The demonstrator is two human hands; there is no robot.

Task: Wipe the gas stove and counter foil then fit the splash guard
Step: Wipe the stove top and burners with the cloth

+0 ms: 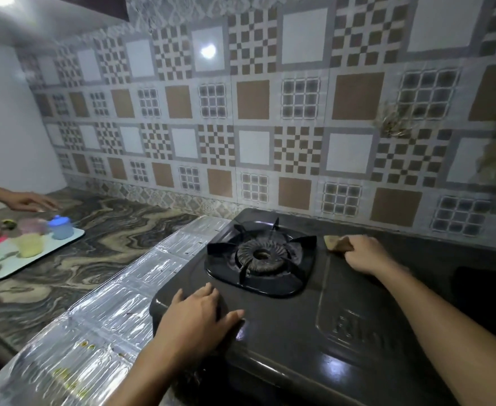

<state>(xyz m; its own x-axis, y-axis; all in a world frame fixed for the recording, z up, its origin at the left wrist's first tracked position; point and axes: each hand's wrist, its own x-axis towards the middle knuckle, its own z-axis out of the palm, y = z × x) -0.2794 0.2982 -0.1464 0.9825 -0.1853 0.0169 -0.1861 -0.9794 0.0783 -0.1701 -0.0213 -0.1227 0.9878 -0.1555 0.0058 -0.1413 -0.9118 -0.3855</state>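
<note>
A black gas stove (299,326) fills the lower middle, with a burner and pan support (261,254) on its left half. My left hand (200,315) lies flat on the stove's front left corner, fingers straight. My right hand (364,253) grips a yellow-brown sponge (336,243) against the stove top behind and to the right of the burner. Silver counter foil (103,312) runs along the stove's left side, with yellow-green stains near its front end. No splash guard is in view.
The marbled counter (94,238) stretches left. On it sits a pale tray (21,259) with small blue, pink and yellow containers. Another person's hand (27,200) reaches over the counter at far left. The tiled wall (255,127) stands close behind the stove.
</note>
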